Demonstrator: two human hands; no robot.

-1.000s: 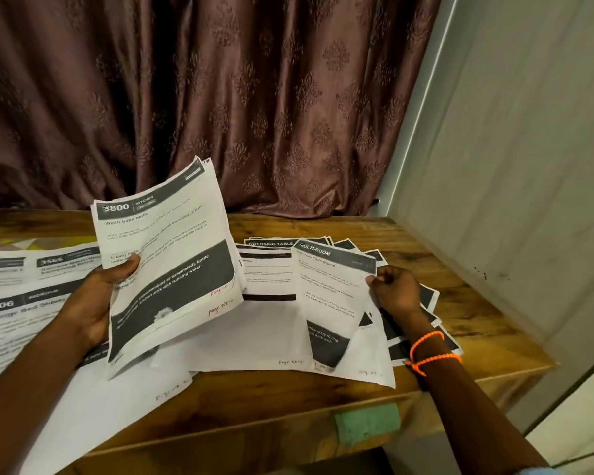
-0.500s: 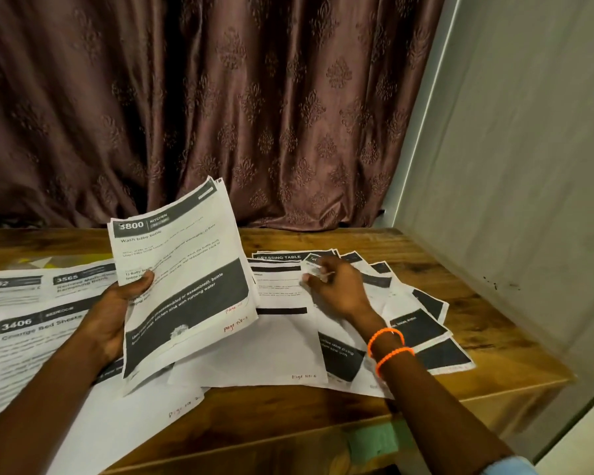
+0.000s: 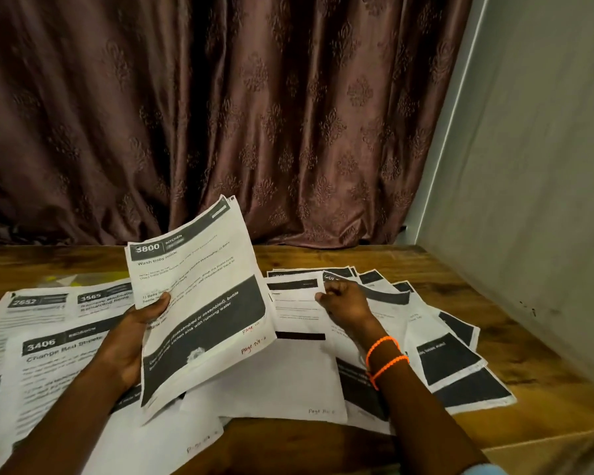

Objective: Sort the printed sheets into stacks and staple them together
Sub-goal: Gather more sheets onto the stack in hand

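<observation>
My left hand (image 3: 134, 334) grips a thin bundle of printed sheets (image 3: 203, 296) headed "3800 Kitchen, Wash baby bottle", raised and tilted above the wooden table (image 3: 408, 258). My right hand (image 3: 343, 303), with two orange bands at the wrist, rests on a fan of printed sheets (image 3: 460, 365) spread over the right half of the table; its fingertips pinch the top edge of one sheet (image 3: 299, 310) near the fan's far side. More sheets headed 3406, 3565 and 2652 (image 3: 48, 337) lie flat on the left. No stapler shows.
A brown patterned curtain (image 3: 220, 114) hangs right behind the table. A grey wall (image 3: 528, 200) runs along its right side. The table's front edge (image 3: 494, 437) sits close to me, with some sheets hanging over it. Something yellow (image 3: 62, 278) peeks out behind the left sheets.
My right hand let the lifted sheet down and moved left to the fan's far edge, now pinching a sheet there. My left hand has kept its bundle up, shifting slightly right.
</observation>
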